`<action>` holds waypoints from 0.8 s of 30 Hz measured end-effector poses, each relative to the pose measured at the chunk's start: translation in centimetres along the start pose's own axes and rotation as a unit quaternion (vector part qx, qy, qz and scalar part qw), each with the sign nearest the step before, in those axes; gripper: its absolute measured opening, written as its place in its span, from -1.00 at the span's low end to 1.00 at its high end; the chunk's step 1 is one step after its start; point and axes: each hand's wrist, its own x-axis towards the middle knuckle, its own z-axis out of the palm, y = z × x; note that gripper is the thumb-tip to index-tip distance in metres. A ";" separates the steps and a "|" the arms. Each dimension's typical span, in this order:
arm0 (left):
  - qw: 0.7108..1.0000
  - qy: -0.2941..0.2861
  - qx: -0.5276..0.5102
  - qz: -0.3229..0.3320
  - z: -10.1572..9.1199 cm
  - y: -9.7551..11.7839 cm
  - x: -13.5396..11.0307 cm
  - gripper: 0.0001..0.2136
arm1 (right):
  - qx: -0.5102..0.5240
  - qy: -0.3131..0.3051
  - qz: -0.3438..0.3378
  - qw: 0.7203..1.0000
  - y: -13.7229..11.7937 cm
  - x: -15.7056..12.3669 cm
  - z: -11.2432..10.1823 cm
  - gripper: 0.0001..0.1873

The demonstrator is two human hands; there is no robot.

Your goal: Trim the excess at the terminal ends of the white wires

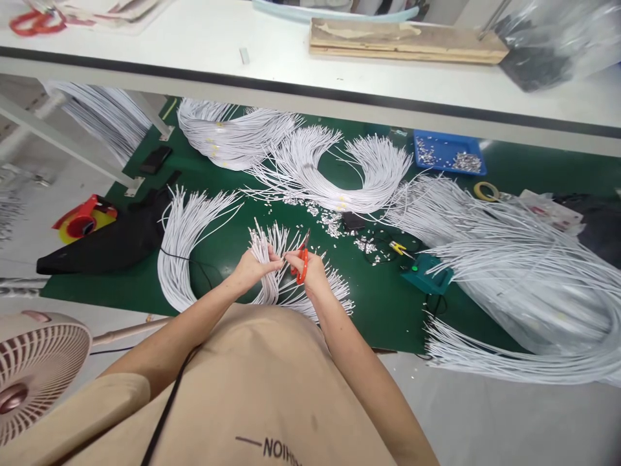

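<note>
My left hand (256, 266) is closed around a bunch of white cables (264, 285) whose ends stick up above the fingers. In my right hand (314, 270) is a pair of scissors (301, 264) with red handles, its blades pointing away from me. The fingertips of both hands meet over the cable ends; whatever small thing lies between them is too fine to make out. More white cable ends (339, 291) fan out beneath my right hand. A curved white cable bundle (175, 259) lies to the left on the green table mat (378, 317).
Small metallic pieces (332, 223) are scattered behind my hands. At the right are a teal device (427, 273), yellow-handled pliers (398, 248) and large cable coils (533, 285). A blue tray (449, 152) stands under the white shelf (194, 45). A fan (39, 369) is at lower left.
</note>
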 end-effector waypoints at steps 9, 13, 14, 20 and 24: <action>1.000 -0.004 0.009 0.001 0.2 -0.2 0.2 -0.67 | 0.000 0.017 -0.009 1.000 -0.2 -0.2 0.3 -0.78; 1.000 -0.008 0.004 -0.007 0.3 0.2 0.2 -0.67 | 0.003 0.017 -0.008 1.000 -0.1 -0.2 0.3 -0.78; 1.000 -0.006 0.003 -0.010 0.4 0.2 0.1 -0.67 | 0.008 0.015 -0.007 1.000 -0.1 -0.2 0.3 -0.78; 0.999 -0.011 -0.033 -0.031 0.4 0.4 0.1 -0.63 | 0.064 0.000 0.006 0.998 0.4 -0.2 0.2 -0.81; 1.000 -0.010 -0.023 -0.012 0.3 0.3 0.2 -0.64 | 0.063 0.006 -0.008 0.998 0.4 -0.3 0.2 -0.81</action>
